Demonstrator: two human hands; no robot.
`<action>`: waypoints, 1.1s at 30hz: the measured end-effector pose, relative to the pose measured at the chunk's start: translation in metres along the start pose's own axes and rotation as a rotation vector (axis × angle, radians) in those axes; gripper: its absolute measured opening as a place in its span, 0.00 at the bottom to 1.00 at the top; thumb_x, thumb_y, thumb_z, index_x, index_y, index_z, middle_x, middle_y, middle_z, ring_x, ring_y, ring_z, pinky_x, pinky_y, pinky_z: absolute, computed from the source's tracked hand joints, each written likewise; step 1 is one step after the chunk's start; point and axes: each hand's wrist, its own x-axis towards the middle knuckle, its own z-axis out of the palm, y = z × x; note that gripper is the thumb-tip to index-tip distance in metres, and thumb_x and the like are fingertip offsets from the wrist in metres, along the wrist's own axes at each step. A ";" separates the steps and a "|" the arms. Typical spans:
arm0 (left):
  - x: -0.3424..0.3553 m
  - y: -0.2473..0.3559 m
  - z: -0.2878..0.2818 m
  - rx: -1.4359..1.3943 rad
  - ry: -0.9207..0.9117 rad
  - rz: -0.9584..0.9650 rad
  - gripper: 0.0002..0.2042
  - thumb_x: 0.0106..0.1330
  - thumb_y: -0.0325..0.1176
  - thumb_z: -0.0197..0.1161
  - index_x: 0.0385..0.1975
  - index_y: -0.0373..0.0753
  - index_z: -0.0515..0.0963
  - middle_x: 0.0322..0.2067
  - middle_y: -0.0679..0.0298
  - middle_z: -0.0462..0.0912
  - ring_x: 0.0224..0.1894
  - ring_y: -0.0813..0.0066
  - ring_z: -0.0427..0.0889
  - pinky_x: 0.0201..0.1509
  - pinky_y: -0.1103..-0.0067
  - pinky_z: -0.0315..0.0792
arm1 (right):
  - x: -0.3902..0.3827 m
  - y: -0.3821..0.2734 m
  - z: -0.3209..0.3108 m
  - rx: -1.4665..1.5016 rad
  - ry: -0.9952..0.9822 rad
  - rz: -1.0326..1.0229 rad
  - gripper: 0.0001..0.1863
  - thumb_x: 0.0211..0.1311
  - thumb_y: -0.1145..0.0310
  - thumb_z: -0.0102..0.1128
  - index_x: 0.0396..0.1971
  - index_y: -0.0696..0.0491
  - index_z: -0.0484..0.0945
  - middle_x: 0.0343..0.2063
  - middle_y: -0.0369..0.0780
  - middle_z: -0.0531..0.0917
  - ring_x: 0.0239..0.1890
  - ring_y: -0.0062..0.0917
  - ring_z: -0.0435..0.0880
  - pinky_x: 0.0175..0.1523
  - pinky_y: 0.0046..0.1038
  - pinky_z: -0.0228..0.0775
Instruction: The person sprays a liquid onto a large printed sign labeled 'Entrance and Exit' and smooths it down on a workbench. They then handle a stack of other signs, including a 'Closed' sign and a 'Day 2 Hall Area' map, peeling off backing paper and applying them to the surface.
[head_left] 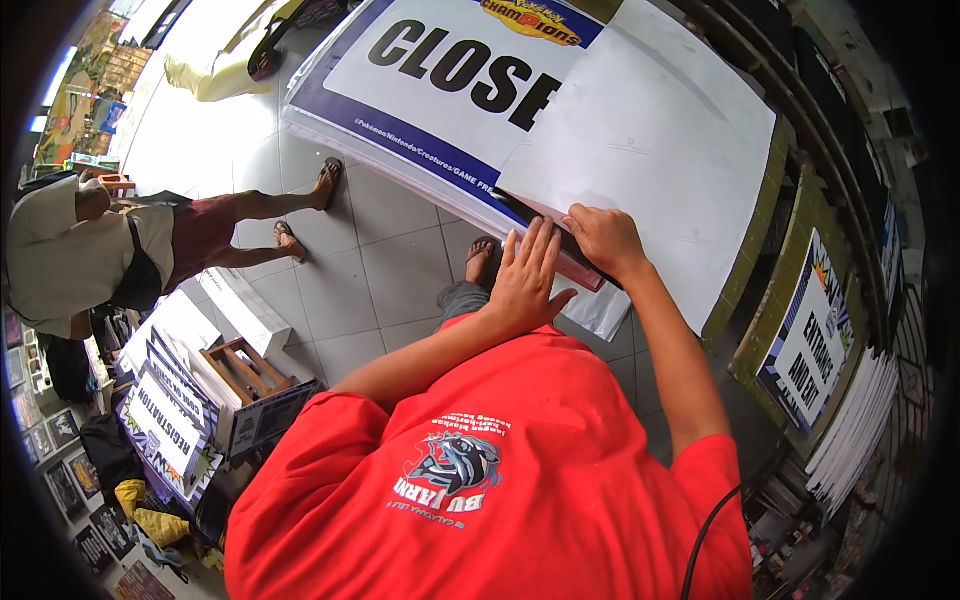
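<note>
A large printed sign (pixel 440 75), white with a purple border and bold black lettering, lies on a stack of flat sheets. A white sheet (pixel 650 150) with faint small marks covers its right part. My right hand (pixel 607 240) is closed at the near edge of this sheet, seemingly pinching it; its fingertips are partly hidden. Beside it, my left hand (pixel 528 278) lies with straight fingers across the near edge of the stack, thumb apart, holding nothing. A dark strip (pixel 525 208) shows along that edge, running under my right hand.
At left, another person (pixel 130 240) in a pale top stands on the tiled floor (pixel 350 280). Printed boards (pixel 165 430) and a wooden crate (pixel 245 370) stand lower left. A framed sign (pixel 810 340) leans at right beside stacked white sheets (pixel 850 430). A black cable (pixel 705 530) crosses my sleeve.
</note>
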 end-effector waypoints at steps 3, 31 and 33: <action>-0.002 -0.004 0.007 0.039 -0.088 -0.026 0.46 0.56 0.57 0.63 0.68 0.30 0.55 0.68 0.47 0.56 0.73 0.52 0.49 0.73 0.53 0.42 | 0.002 0.002 0.000 0.008 -0.011 -0.013 0.14 0.68 0.58 0.50 0.26 0.51 0.73 0.19 0.44 0.80 0.24 0.43 0.81 0.29 0.42 0.71; -0.001 -0.014 0.004 0.141 -0.211 0.031 0.46 0.55 0.58 0.65 0.69 0.36 0.55 0.70 0.52 0.52 0.74 0.58 0.49 0.72 0.52 0.42 | 0.020 0.041 -0.012 0.057 -0.043 -0.043 0.15 0.66 0.54 0.53 0.28 0.50 0.77 0.22 0.43 0.81 0.29 0.42 0.82 0.34 0.42 0.72; 0.004 -0.010 -0.004 0.163 -0.210 0.029 0.45 0.56 0.57 0.65 0.69 0.37 0.57 0.70 0.52 0.53 0.73 0.58 0.51 0.72 0.50 0.42 | 0.018 0.042 -0.009 0.042 -0.029 -0.038 0.15 0.66 0.54 0.54 0.28 0.50 0.77 0.21 0.43 0.81 0.28 0.41 0.82 0.33 0.42 0.72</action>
